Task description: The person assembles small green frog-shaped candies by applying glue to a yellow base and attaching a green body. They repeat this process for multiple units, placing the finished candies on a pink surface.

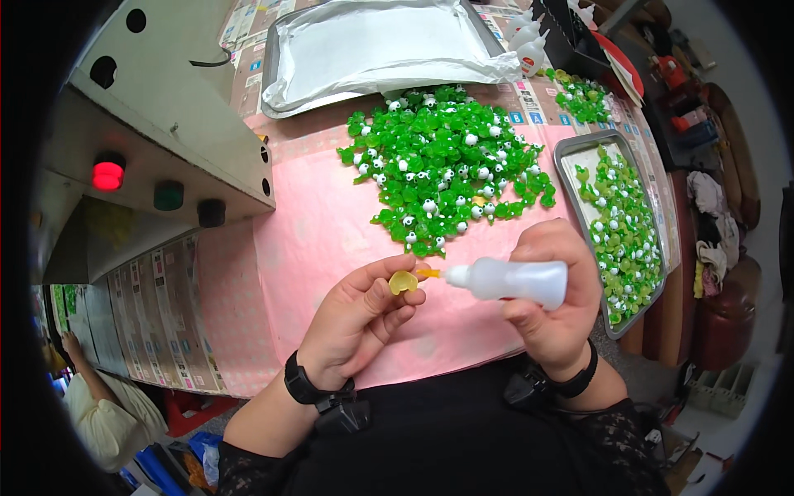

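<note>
Between the thumb and fingertips of my left hand [347,322] is a small, translucent yellow cup-shaped piece [403,283]. My right hand [571,310] is wrapped round a white plastic squeeze bottle [517,281], tipped on its side. Its thin orange nozzle [428,273] points left and reaches close to the yellow piece; whether the two touch I cannot tell. Beyond both hands, a heap of translucent green pieces [455,174] is mixed with white balls bearing black spots, like eyes. Pink sheeting [306,240] covers the table under the heap.
A metal tray [270,70] lined with white paper lies at the back. To the right, another tray [589,157] holds many green pieces. White bottles [532,56] stand at the far right. A metal machine housing [182,99] with a lit red button juts in at left. Another person [107,413] sits lower left.
</note>
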The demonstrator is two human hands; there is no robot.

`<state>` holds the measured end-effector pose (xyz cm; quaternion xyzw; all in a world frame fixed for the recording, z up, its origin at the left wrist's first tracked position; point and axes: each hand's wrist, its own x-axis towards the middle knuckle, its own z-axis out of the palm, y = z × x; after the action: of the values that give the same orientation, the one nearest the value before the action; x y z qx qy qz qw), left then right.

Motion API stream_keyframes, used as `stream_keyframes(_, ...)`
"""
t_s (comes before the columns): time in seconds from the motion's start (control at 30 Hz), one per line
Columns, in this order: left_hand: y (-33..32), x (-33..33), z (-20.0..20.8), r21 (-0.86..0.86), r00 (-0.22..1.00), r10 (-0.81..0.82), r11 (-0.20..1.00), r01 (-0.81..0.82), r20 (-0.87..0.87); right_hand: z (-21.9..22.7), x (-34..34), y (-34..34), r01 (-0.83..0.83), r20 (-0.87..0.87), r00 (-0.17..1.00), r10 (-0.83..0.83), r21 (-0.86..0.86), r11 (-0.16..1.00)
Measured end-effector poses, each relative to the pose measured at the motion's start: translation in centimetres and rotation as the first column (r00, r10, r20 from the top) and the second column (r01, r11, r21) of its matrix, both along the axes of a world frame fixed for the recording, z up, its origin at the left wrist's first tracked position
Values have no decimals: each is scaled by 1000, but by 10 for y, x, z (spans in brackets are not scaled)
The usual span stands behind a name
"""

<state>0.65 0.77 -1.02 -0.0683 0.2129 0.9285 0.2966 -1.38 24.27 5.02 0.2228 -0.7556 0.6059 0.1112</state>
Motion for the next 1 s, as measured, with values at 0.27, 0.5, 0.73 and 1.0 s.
stream_keyframes(0.27,3,0,5,-100,999,16,995,-12,47,8,-4,-10,34,-167,986,-14,123,992)
stream_keyframes(0.5,1,0,-1,-5,999,1,1000,0,32,10,-6,-12,25,-153,988,-6,119,993)
stream_keyframes(0.73,0,1,-3,25,999,-6,1000,5,33,11,-8,-12,2,-152,988,18,133,991)
stream_keyframes(1.0,-1,1,0,-17,1000,7,1000,-7,22,12,-6,-7,36,-133,991,-20,118,992)
